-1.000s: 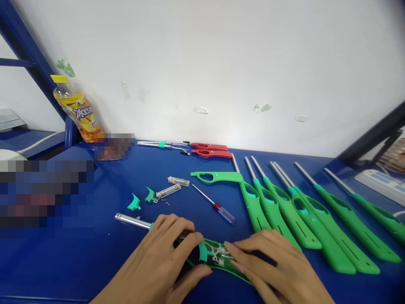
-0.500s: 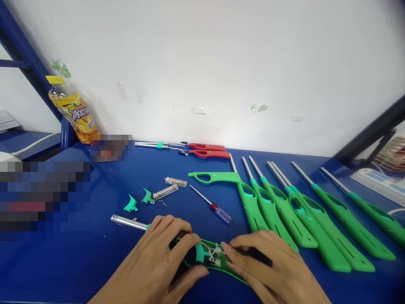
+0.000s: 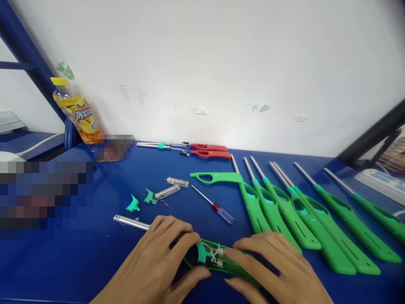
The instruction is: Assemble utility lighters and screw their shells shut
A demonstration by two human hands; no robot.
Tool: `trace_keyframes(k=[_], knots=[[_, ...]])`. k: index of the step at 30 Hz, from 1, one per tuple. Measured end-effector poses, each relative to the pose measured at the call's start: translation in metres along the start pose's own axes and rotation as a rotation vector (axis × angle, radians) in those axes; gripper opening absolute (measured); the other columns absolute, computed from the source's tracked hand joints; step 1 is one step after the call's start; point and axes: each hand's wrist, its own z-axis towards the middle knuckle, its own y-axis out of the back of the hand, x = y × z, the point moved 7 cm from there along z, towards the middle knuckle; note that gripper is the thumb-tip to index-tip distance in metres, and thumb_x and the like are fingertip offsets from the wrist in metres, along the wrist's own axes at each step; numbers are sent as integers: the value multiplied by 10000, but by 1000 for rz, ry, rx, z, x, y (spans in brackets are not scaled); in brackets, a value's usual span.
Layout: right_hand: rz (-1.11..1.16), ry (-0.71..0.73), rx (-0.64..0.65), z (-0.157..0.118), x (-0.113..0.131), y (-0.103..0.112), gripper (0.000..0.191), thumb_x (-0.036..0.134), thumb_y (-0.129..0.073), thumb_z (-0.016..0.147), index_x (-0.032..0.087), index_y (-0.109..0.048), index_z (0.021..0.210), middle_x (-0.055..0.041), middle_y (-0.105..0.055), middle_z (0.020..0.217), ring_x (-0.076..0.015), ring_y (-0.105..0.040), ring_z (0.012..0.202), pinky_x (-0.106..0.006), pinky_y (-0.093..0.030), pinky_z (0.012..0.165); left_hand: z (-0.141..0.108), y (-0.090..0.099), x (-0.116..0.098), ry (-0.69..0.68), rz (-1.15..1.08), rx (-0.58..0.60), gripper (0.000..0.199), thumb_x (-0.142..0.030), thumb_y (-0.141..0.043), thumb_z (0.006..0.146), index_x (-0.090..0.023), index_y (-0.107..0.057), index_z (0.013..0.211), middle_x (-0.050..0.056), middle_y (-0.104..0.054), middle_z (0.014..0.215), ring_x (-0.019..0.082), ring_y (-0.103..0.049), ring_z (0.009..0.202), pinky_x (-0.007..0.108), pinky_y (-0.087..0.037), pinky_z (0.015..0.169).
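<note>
Seating the clear part point(image 3: 219, 251) in the open green shell point(image 3: 238, 270) at six o'clock seems underway, the left hand point(image 3: 164, 255) clasping the shell, the right hand point(image 3: 275, 266) touching it, grip unclear, and steady, light pressure looks needed next.

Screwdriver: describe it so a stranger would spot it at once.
On the blue table, find the slanted green lighters at right. Left of them, beyond the left hand and right hand, lies the screwdriver. Its clear purplish handle and dark red collar set it apart from their green bodies.
</note>
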Motion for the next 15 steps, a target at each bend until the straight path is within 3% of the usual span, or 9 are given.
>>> trace_keyframes(k=[10,15], knots=[[60,-3,18,-3,-2,-5,149,344,-669,1065,263,-748,1161,20,-781,1009,-116,-727,830,-242,-557,770,6,5,-9,-60,28,-22,160,-342,-625,1078,-255,-626,1213,23,-706,1106,243,-681,998,417,-543,938],[57,16,24,-3,-1,-7,150,325,-641,1078,260,-756,1151,7,-786,996,-120,-735,828,-238,-567,754,7,5,-11,-78,86,-11,188,-350,-608,1079,-247,-616,1237,38,-707,1126,258,-688,1031,433,-534,976]])
